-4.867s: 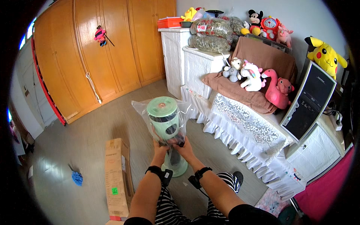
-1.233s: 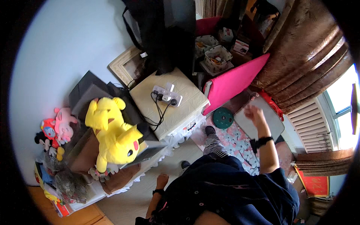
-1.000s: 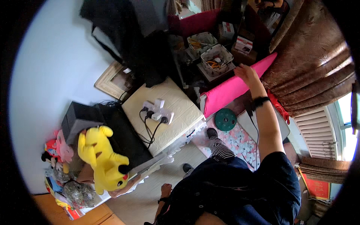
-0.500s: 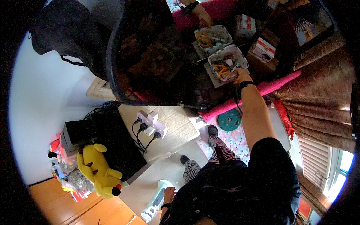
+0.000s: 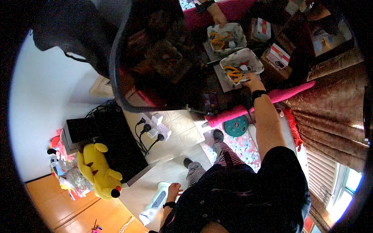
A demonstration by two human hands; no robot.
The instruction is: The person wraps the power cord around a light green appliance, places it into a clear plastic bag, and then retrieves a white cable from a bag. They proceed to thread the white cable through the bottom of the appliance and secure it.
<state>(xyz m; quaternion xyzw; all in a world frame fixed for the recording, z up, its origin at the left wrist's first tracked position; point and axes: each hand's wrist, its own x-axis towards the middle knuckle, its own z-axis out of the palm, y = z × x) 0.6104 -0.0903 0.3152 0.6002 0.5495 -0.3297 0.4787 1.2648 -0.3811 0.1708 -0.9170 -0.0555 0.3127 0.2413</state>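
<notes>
My right hand [image 5: 252, 82] reaches forward to the near right corner of a white basket [image 5: 254, 64] on a dark tabletop. Its fingers are bent inside the rim; what they hold, if anything, is hidden. Orange loops like scissor handles [image 5: 234, 74] lie in the basket among small white and grey items. A mirror [image 5: 155, 46] behind repeats the basket and hand. Low at my left side hangs my left hand [image 5: 173, 191], fingers curled closed with nothing visible in them. Beside it stands a tall pale blue and white cylinder [image 5: 156, 204].
Right of the basket sits a white and red box [image 5: 278, 56]. A pink padded strip [image 5: 268, 100] runs along the table's front edge. A power strip [image 5: 157, 126] with plugs, a yellow plush toy [image 5: 99, 171] and a green round object [image 5: 236, 126] are lower down; brown curtains [image 5: 330, 101] hang right.
My view has shifted slightly. My right hand stays at the basket's near right corner, and the small items inside look rearranged. My left hand has risen a little beside the cylinder.
</notes>
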